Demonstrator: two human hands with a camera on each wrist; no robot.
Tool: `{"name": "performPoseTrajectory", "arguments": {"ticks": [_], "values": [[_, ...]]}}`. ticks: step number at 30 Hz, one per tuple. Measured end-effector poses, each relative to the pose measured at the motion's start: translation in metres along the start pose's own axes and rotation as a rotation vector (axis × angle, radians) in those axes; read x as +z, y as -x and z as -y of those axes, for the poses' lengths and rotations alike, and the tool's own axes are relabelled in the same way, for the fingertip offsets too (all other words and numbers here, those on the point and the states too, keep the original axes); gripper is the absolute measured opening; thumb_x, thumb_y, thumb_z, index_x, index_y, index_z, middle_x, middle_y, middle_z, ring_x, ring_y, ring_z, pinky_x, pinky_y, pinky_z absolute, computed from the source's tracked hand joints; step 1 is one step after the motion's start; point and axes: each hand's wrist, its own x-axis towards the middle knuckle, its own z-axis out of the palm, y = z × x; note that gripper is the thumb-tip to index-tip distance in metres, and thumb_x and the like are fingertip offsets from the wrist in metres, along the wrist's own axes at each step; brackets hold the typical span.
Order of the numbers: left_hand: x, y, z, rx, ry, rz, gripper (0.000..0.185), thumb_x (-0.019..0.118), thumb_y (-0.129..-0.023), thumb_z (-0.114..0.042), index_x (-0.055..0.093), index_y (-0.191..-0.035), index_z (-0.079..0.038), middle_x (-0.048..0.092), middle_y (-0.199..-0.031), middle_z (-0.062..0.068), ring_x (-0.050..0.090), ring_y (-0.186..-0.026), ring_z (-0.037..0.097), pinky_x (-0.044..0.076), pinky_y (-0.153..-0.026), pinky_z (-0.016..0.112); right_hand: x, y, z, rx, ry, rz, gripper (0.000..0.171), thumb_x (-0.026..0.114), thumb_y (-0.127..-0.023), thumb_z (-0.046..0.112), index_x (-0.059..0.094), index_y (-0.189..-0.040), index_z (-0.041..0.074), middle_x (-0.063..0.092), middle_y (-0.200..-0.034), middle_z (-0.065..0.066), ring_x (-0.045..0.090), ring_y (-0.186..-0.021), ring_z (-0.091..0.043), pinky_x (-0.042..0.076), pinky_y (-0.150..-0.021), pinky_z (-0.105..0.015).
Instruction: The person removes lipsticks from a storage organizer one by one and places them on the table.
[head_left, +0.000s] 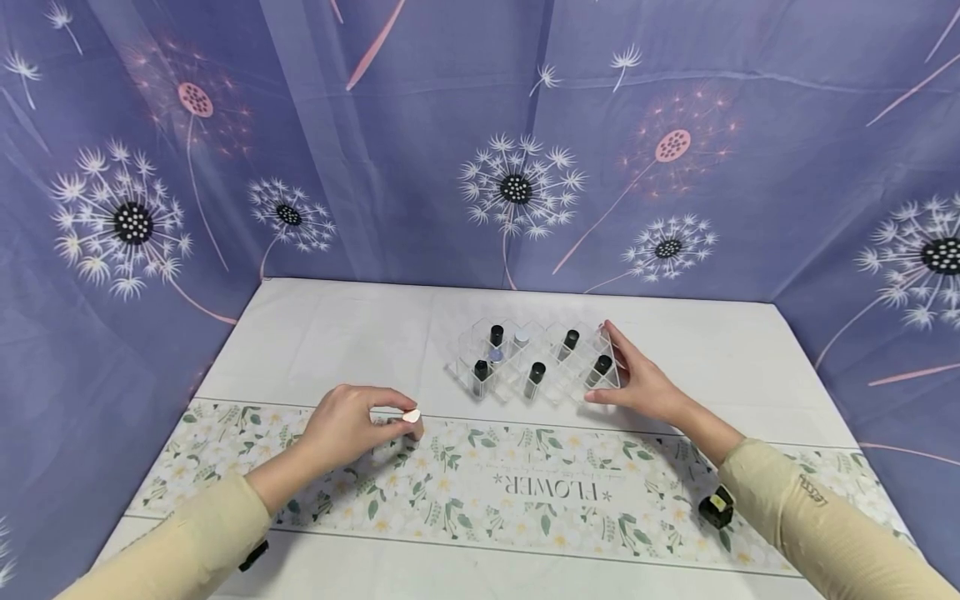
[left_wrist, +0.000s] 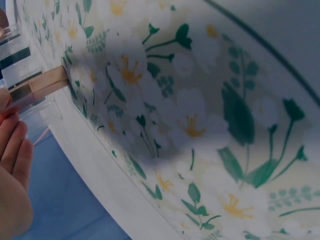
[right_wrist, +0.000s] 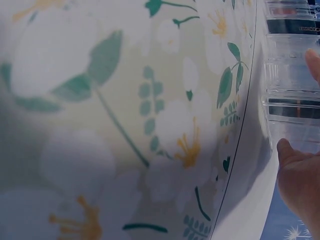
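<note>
Tube (head_left: 416, 423), copper-toned, pinched in L hand (head_left: 341, 427) over floral band (head_left: 525, 521); R hand (head_left: 645, 385) grips R end of clear organizer (head_left: 557, 388) w/ blk-capped tubes (head_left: 535, 380) on tabletop (head_left: 360, 342).

The lipstick (head_left: 412, 423) sits in the pinch of the left hand (head_left: 347, 423), over the runner (head_left: 555, 523). Ahead and to the right of that grip, the rack (head_left: 551, 367) stands on the table (head_left: 352, 333), with more lipsticks (head_left: 535, 379) in its slots. The right hand (head_left: 643, 382) holds the rack's right end; the curtain (head_left: 420, 125) hangs behind, beyond both hands.
</note>
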Motion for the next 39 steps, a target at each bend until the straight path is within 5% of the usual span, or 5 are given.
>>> {"name": "performPoseTrajectory", "arguments": {"ticks": [8, 22, 26, 33, 39], "values": [[0.001, 0.004, -0.002, -0.036, -0.016, -0.023, 0.023, 0.091, -0.087, -0.028, 0.085, -0.109, -0.024, 0.083, -0.105, -0.004, 0.02, -0.042, -0.002, 0.039, -0.056, 0.023, 0.0, 0.001, 0.0, 0.007, 0.003, 0.001, 0.128, 0.092, -0.087, 0.016, -0.003, -0.173, 0.014, 0.005, -0.178, -0.023, 0.019, -0.16, -0.049, 0.029, -0.123, -0.051], [-0.003, 0.0, 0.0, -0.001, -0.006, -0.042, 0.035, 0.094, -0.083, -0.031, 0.085, -0.115, -0.018, 0.082, -0.111, 0.002, 0.022, -0.039, -0.005, 0.044, -0.057, 0.024, 0.0, 0.001, 0.001, 0.011, -0.003, 0.005, 0.129, 0.092, -0.086, 0.015, -0.003, -0.173, 0.014, 0.005, -0.178, -0.023, 0.019, -0.16, -0.05, 0.029, -0.123, -0.051], [-0.006, -0.006, -0.001, 0.039, -0.011, -0.066, 0.036, 0.093, -0.084, -0.03, 0.084, -0.116, -0.017, 0.082, -0.112, 0.002, 0.038, -0.04, 0.0, 0.056, -0.066, 0.032, 0.0, 0.001, 0.001, 0.007, 0.001, 0.003, 0.129, 0.092, -0.086, 0.015, -0.003, -0.173, 0.012, 0.005, -0.177, -0.024, 0.019, -0.159, -0.05, 0.029, -0.123, -0.051], [-0.016, -0.026, -0.008, 0.037, 0.012, -0.029, 0.043, 0.092, -0.085, -0.037, 0.082, -0.123, -0.019, 0.081, -0.117, 0.003, 0.038, -0.042, -0.002, 0.063, -0.083, 0.047, 0.0, 0.001, 0.002, -0.001, -0.011, 0.002, 0.13, 0.093, -0.085, 0.013, -0.003, -0.173, 0.013, 0.005, -0.177, -0.024, 0.02, -0.159, -0.05, 0.029, -0.122, -0.049], [-0.022, -0.047, -0.013, 0.06, 0.011, -0.007, 0.048, 0.093, -0.085, -0.037, 0.081, -0.127, -0.018, 0.08, -0.12, 0.004, 0.041, -0.044, 0.004, 0.062, -0.082, 0.049, 0.002, 0.001, 0.003, -0.01, -0.014, -0.001, 0.129, 0.092, -0.085, 0.013, -0.003, -0.173, 0.012, 0.006, -0.177, -0.026, 0.021, -0.158, -0.052, 0.03, -0.122, -0.051]]}}
